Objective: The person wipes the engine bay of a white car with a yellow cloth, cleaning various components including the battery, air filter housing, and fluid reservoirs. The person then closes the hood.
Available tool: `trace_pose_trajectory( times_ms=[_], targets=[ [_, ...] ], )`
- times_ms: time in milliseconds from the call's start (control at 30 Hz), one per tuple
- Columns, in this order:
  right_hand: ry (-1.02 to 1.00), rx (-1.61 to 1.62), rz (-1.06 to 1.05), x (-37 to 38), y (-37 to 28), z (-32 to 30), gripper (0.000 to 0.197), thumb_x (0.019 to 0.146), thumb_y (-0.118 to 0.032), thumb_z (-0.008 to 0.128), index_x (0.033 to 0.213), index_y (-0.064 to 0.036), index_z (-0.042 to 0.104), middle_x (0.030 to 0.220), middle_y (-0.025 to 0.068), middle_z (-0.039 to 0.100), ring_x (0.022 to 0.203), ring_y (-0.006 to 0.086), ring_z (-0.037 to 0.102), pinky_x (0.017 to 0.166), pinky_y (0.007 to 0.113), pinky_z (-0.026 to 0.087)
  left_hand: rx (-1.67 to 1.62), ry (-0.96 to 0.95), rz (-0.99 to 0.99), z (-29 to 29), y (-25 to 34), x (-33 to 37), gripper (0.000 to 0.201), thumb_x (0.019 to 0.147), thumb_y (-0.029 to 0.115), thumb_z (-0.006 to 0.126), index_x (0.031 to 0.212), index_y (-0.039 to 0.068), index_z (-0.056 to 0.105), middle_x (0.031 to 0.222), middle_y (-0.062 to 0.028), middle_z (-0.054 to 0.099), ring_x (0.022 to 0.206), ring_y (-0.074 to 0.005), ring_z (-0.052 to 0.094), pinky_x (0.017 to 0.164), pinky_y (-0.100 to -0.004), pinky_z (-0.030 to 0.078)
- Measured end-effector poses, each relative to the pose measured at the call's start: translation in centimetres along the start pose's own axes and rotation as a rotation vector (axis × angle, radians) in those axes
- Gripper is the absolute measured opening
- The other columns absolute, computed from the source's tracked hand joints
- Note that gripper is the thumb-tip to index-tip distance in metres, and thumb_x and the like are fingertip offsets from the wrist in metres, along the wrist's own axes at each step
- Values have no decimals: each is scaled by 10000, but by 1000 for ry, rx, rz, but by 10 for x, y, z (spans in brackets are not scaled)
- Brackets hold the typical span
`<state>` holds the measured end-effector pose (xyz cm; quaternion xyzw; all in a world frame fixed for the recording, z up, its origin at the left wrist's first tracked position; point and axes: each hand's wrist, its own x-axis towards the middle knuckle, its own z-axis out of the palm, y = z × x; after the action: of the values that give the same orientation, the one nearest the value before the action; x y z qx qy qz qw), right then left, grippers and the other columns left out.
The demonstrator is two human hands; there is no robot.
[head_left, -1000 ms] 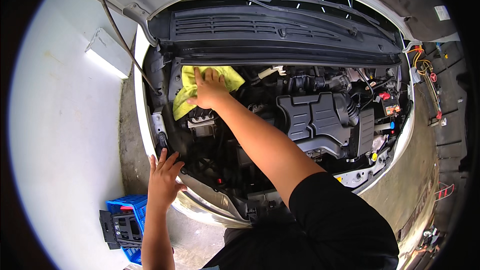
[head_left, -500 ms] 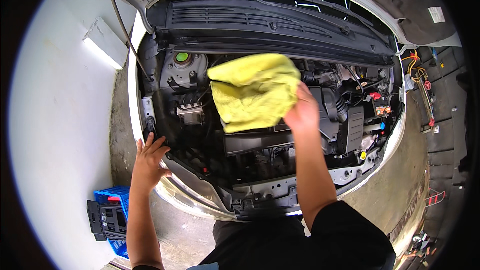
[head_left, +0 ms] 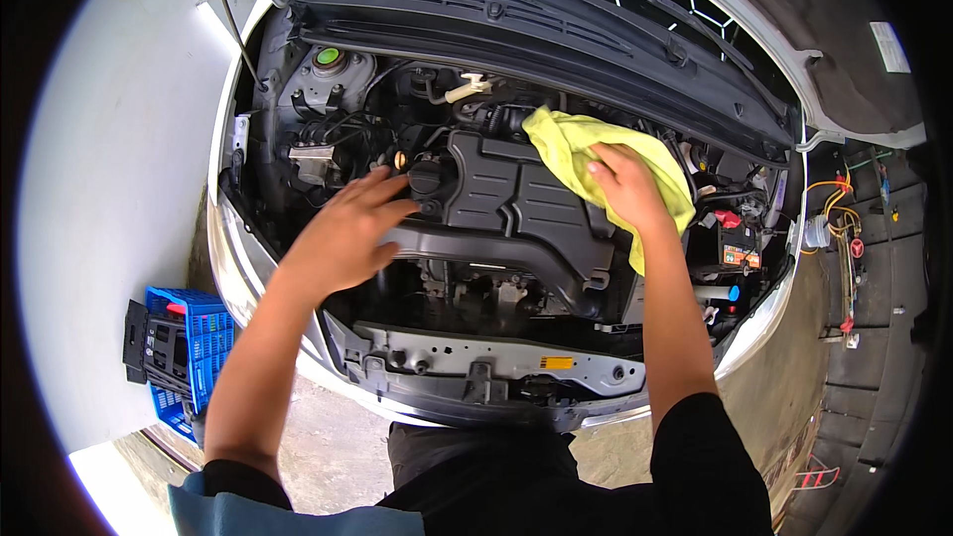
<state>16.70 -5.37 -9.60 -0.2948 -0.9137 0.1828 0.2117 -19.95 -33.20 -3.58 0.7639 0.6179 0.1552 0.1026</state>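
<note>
A yellow cloth (head_left: 566, 154) lies draped over the right side of the black engine cover (head_left: 496, 189), bunched up at its far end. My right hand (head_left: 630, 184) holds it from above, fingers pressed into the fabric. My left hand (head_left: 342, 238) is over the left end of the cover, fingers spread and nothing in them. Its fingertips are close to the round black oil filler cap (head_left: 425, 177); whether they touch it I cannot tell. Just beyond those fingers shows a small orange dipstick handle (head_left: 400, 160).
The raised hood (head_left: 794, 0) arches over the far right. A thin prop rod (head_left: 230, 20) rises at the left. The battery (head_left: 740, 243) sits at the right of the bay. A blue crate (head_left: 208, 337) with black parts stands on the floor at left, and yellow-orange hoses (head_left: 844, 194) hang at far right.
The cloth has moved right, lowered from above the engine onto the cover's right side, uncovering the cover. My left hand has left the car's front left edge and moved in over the engine.
</note>
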Motion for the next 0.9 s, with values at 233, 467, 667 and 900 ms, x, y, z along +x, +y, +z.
trace_pose_trajectory(
  times_ms=[233,467,667,900],
  targets=[
    [-211,11,120,89,56,25,484,1029,-174,445,1474,-18,557,1608,270,453,1487,410,437,1235,460,362,90,102,-69,94,92,198,829,930,472,756,1564,29,460,1650,-246,411,1538,-460,373,1237,-497,384],
    [-76,-46,197,147,86,47,562,1081,-365,451,1544,-56,525,1612,233,488,1491,424,442,1257,476,331,192,315,-149,143,87,229,940,987,697,555,1610,12,390,1698,-239,321,1550,-501,314,1218,-575,367],
    [-101,-296,23,157,80,35,577,1090,-476,443,1529,-122,564,1594,189,524,1458,401,490,1228,516,375,252,293,-146,146,88,230,880,990,679,553,1613,71,416,1692,-245,329,1563,-480,308,1189,-592,385],
    [52,-107,-48,147,89,44,526,1092,-384,502,1500,-59,568,1569,233,532,1422,431,516,1190,531,412,157,202,-313,123,85,247,1080,859,756,663,1631,56,381,1614,-212,439,1374,-378,476,1066,-531,452]
  ],
)
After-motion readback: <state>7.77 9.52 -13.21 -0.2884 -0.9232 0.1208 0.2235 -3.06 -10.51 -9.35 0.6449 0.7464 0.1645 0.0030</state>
